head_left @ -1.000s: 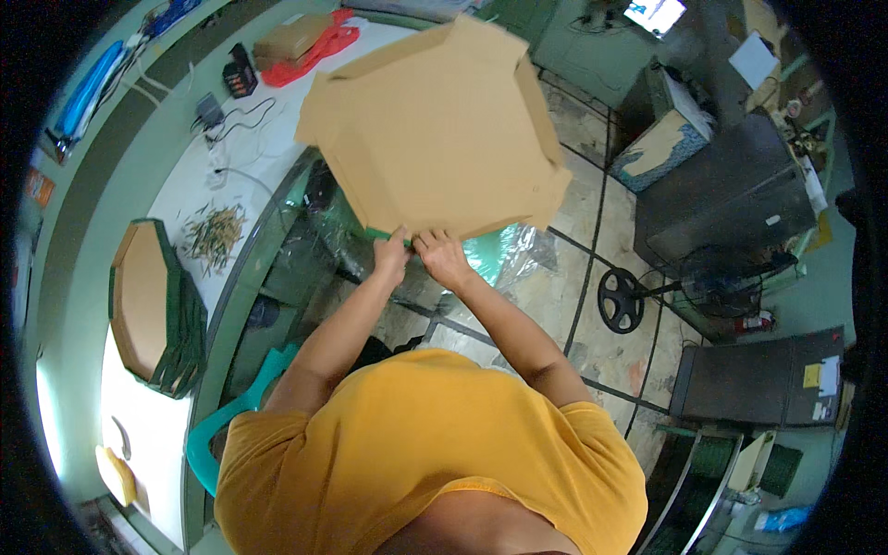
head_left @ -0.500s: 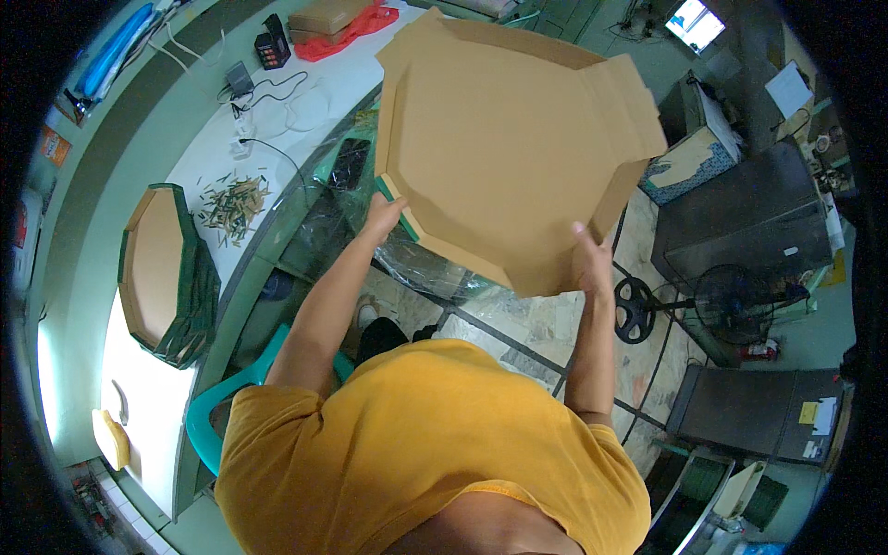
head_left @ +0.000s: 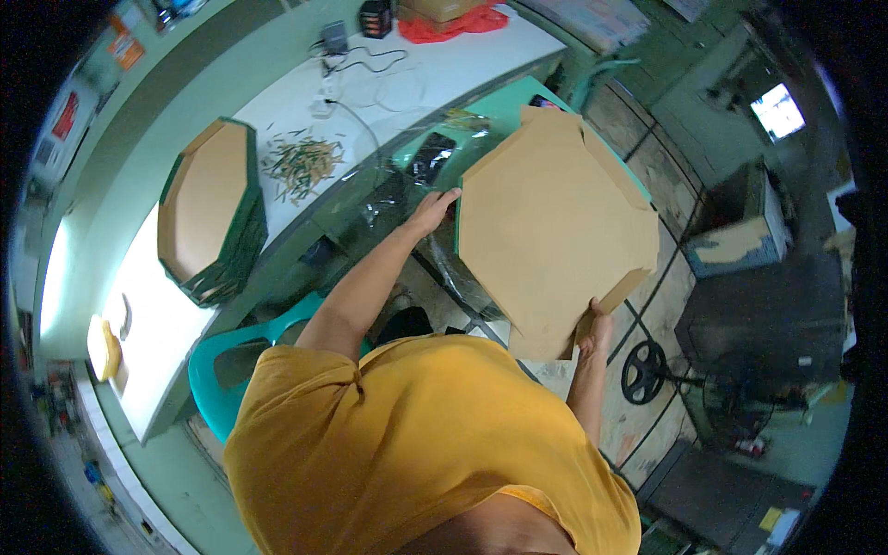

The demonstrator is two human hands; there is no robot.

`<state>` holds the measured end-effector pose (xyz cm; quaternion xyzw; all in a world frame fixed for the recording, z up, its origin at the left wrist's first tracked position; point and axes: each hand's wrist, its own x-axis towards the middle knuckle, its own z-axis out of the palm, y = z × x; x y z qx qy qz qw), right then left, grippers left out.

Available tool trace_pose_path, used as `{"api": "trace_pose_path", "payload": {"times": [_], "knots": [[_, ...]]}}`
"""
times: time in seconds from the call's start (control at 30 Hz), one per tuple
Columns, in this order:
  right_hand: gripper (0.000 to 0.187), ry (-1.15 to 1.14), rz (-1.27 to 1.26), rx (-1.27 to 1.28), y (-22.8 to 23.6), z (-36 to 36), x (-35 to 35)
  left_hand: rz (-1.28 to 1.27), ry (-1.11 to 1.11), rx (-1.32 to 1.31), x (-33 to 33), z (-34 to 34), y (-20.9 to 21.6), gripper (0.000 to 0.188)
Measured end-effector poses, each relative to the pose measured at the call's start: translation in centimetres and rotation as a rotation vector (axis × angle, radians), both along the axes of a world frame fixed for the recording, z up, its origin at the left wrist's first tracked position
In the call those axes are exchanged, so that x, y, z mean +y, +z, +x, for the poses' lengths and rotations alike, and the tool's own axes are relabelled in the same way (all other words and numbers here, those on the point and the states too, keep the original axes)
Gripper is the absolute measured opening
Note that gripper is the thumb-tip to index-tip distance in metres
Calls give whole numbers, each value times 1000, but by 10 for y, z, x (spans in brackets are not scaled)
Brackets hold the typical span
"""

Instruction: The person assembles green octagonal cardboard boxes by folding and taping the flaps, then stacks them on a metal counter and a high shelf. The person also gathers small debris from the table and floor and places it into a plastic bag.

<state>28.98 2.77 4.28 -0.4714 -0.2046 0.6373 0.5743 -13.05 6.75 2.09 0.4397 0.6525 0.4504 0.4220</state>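
A large eight-sided brown cardboard box blank [head_left: 560, 222], green on its outer side, spreads out in front of me. Several of its edge flaps are folded or creased. My left hand [head_left: 433, 214] grips its left edge, where a strip of green shows. At the near right corner my right hand [head_left: 595, 335] is closed on the edge beside a raised flap, its fingers partly hidden by the cardboard. A stack of folded eight-sided boxes [head_left: 211, 208], brown inside with green sides, stands on the white counter [head_left: 185, 319] to the left.
Small green and brown cardboard scraps [head_left: 303, 165] lie heaped on the counter near a charger cable. Beyond the blank's left edge, a phone [head_left: 432, 157] rests on clear plastic. A teal chair [head_left: 227, 370] is at my left; a black wheel-shaped fan base [head_left: 645, 372] is at right.
The blank has come lower and nearer to me, lying flatter, with both hands still on its edges. The view has turned, so the counter and boxes appear shifted.
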Motion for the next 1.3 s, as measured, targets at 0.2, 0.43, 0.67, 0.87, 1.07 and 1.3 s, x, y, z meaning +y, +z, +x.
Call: {"api": "trace_pose_path", "payload": {"times": [0.2, 0.43, 0.67, 0.87, 1.07, 1.3], "knots": [[33, -75, -88, -21, -13, -43, -1, 152, 43, -77, -7, -111, 5, 35], [36, -165, -212, 48, -49, -18, 19, -140, 305, 1250, 2, -272, 1, 38], [37, -267, -325, 31, -98, -25, -9, 524, 200, 766, 124, -162, 23, 25], [37, -475, -323, -33, -93, -21, -56, 161, 4, 648, 283, -100, 22, 20], [36, -716, -357, 67, -67, -14, -138, -47, -246, 1218, 351, -106, -22, 26], [36, -945, -373, 61, -54, -1, -210, -135, -271, 1188, 398, -105, -33, 32]]}}
